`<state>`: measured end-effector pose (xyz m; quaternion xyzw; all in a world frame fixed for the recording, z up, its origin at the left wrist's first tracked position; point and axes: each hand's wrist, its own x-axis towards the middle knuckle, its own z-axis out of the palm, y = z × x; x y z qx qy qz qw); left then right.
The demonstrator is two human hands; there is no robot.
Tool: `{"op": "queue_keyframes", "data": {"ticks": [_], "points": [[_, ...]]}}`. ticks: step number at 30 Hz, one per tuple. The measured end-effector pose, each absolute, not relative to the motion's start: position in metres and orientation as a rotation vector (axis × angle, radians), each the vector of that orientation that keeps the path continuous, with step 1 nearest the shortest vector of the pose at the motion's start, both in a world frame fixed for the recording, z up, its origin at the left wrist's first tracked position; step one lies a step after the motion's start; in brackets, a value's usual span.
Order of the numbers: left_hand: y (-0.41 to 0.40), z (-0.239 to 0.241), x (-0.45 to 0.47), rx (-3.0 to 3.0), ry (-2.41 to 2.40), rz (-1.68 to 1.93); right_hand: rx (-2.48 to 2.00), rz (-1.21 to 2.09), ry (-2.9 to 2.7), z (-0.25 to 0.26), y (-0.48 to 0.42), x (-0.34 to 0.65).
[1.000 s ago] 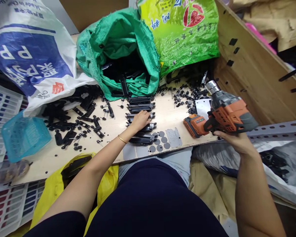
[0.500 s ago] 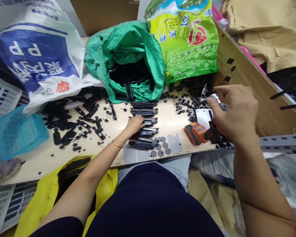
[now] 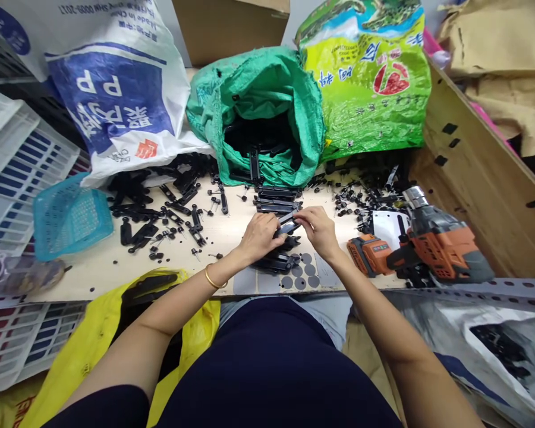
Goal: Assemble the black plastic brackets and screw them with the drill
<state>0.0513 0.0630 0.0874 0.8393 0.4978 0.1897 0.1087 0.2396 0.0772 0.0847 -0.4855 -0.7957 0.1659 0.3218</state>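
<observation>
Both hands meet over a row of long black plastic parts (image 3: 277, 205) on the worktable. My left hand (image 3: 261, 235) is closed on the left end of one black plastic part (image 3: 288, 224), thumb on the near side. My right hand (image 3: 317, 229) pinches the right end of that same part. More such parts lie above and below it in the row, some half hidden by my fingers. To the right, apart from my right hand, an orange and black impact wrench (image 3: 450, 241) lies on its side with its orange battery (image 3: 368, 254) towards me.
A green sack (image 3: 205, 98) of black parts lies open behind the row. Loose black pieces (image 3: 138, 205) cover the left side, near a blue basket (image 3: 74, 217). Small pins scatter at right. A wooden board (image 3: 485, 172) edges the right; a yellow bag (image 3: 93, 321) hangs at front left.
My right hand has left the impact wrench and moved left to the black part. My left hand now grips that part with it. The whole view has shifted.
</observation>
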Motion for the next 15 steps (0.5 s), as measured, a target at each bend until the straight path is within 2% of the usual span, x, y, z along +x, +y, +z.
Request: {"op": "queue_keyframes", "data": {"ticks": [6,11,15], "points": [[0.042,0.087,0.054,2.127,1.273,0.541,-1.011,0.685,-2.339,0.093,0.066,0.267],[0.043,0.096,0.038,1.982,0.961,0.481,-0.81,0.764,-2.404,0.11,0.049,0.271],[0.048,0.103,0.023,1.507,0.703,0.348,-0.613,0.89,-2.377,0.138,0.031,0.265]]}}
